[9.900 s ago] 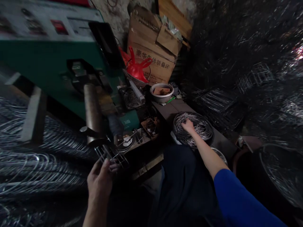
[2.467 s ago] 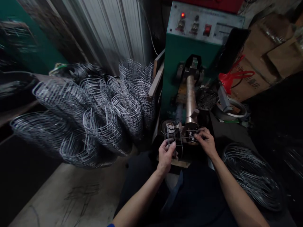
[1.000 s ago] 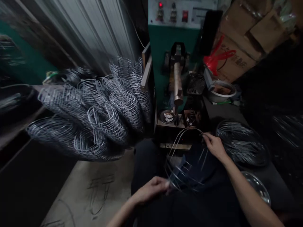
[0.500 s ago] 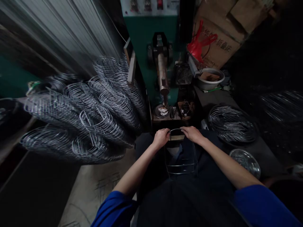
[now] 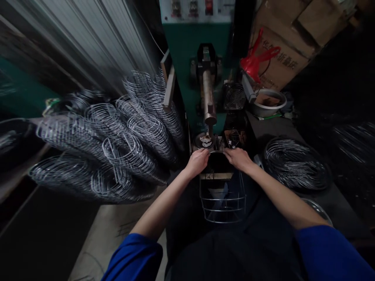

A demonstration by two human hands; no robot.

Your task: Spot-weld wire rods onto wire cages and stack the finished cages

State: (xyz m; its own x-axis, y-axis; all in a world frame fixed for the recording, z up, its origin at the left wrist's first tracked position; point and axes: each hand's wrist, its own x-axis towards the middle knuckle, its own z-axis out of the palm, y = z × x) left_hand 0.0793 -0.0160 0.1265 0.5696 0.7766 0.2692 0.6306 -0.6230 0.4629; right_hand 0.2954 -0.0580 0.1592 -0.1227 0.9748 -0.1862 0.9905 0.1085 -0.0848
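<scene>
Between my hands hangs a wire frame, shaped like a small basket, over my lap. My left hand pinches one end of its curved top wire, and my right hand grips the other end. Just beyond my fingers stands a green machine with a thick metal rod pointing down. Under the rod's tip is a round base with whitish scraps on it. The frame's top wire is close in front of this base; whether they touch I cannot tell.
Several stacks of bent wire frames crowd the left side. On the right bench lie a coil-like heap of wire pieces, a partly hidden metal bowl and a grey basin. A red plastic object and cardboard boxes stand behind.
Both hands have moved forward with the wire frame, toward the round base under the rod. More of the frame's lower part shows. The whole view has shifted slightly.
</scene>
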